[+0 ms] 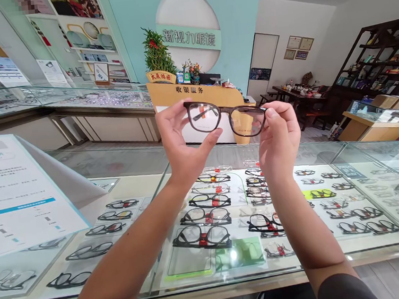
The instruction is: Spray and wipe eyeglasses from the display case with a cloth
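Observation:
A pair of dark-framed eyeglasses [224, 110] is held up in front of me, above the glass display case, its lenses facing me. My left hand [187, 139] grips the frame's left side, with the thumb lying below the left lens and the fingers behind the rim. At the right end of the frame, my right hand [279, 131] pinches the corner between thumb and fingers. The lenses look clear, with faint printing on them. One folded temple arm shows through the left lens; the other is hard to make out.
Below my arms, the glass display case [233, 265] holds rows of eyeglasses [203, 237] with red tags. A folded card sign [22, 196] stands at left on the glass. Farther off are a wooden cashier counter [165, 96], a potted plant [156, 51] and dark shelves [372, 62].

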### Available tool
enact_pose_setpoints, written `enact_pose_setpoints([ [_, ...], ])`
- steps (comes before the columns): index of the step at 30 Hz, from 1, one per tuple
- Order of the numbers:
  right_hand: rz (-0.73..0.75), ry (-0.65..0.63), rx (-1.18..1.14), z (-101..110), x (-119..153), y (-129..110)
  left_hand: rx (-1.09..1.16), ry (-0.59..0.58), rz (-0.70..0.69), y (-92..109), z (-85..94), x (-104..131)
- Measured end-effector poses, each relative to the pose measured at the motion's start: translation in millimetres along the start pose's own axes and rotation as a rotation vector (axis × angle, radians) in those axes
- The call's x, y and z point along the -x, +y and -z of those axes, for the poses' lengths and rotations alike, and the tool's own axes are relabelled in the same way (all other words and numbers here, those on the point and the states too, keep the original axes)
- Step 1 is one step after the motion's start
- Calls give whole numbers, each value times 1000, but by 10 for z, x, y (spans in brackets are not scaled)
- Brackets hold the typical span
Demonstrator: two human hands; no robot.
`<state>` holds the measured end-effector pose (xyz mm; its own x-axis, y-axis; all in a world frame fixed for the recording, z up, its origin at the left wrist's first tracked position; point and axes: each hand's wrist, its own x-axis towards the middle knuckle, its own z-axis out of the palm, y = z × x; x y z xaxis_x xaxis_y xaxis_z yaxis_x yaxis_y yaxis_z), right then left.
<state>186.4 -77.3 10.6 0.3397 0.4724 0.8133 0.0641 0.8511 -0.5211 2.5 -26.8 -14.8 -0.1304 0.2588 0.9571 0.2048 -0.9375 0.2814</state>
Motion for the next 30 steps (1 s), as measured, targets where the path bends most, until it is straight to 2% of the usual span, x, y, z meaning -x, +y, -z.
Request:
enact_pose_setpoints([
  [7,-13,-55,1,45,-7,37,-24,-82,50,-43,16,3],
  [11,-65,-131,111,123,-76,-49,-83,-140,17,-15,83,-50],
  [16,-15,-391,375,251,-179,-267,-188,-246,-117,139,174,-126],
  [20,-7,-543,412,287,-200,-335,-242,-315,-160,270,222,-164],
  [26,-126,-623,336,294,-209,-319,-106,-391,-28,282,228,-167],
  [30,-204,-650,262,292,-217,-267,30,-391,66,249,204,-164],
])
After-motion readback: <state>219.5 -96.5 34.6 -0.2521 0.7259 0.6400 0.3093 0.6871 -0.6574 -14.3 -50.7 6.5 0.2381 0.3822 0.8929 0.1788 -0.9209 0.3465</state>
